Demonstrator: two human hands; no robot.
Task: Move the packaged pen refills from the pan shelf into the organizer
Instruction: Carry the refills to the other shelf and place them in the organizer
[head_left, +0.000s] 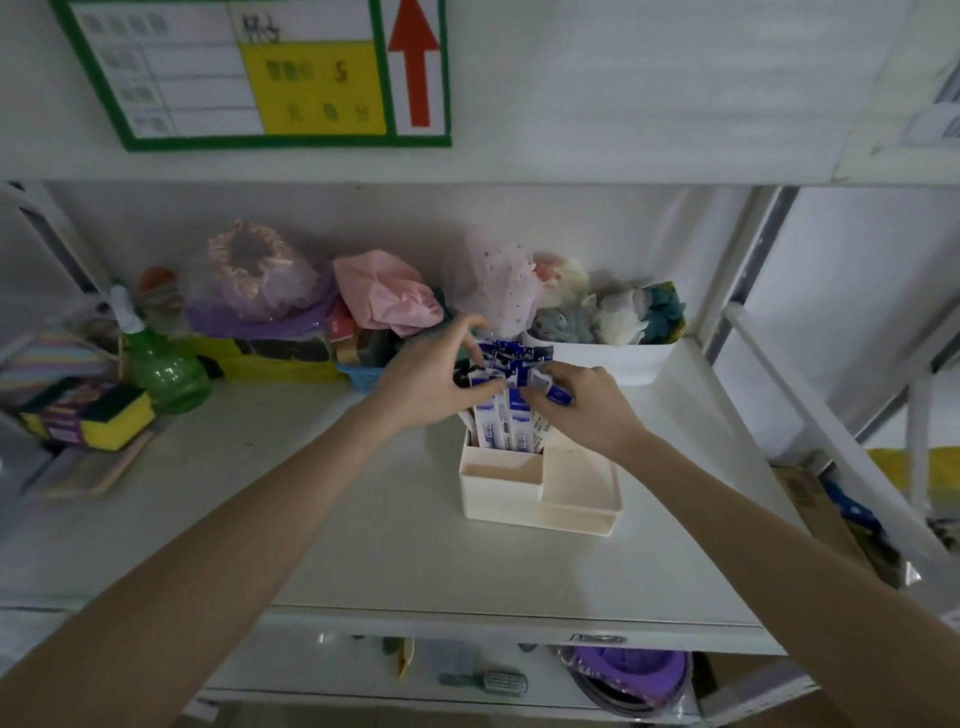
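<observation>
A cream plastic organizer with several compartments stands on the white shelf, right of centre. Blue-and-white packaged pen refills stand upright in its back left compartment, their tops fanned out above the rim. My left hand rests on the left side of the pack tops, thumb and fingers pinching them. My right hand holds the right side of the same bunch, with one blue pack end sticking out between its fingers. The two front compartments show nothing inside.
Behind the organizer stands a white bin of scrunchies and bagged pink and purple items. A green spray bottle and yellow sponges lie at the left. A lower shelf holds a brush and a purple item.
</observation>
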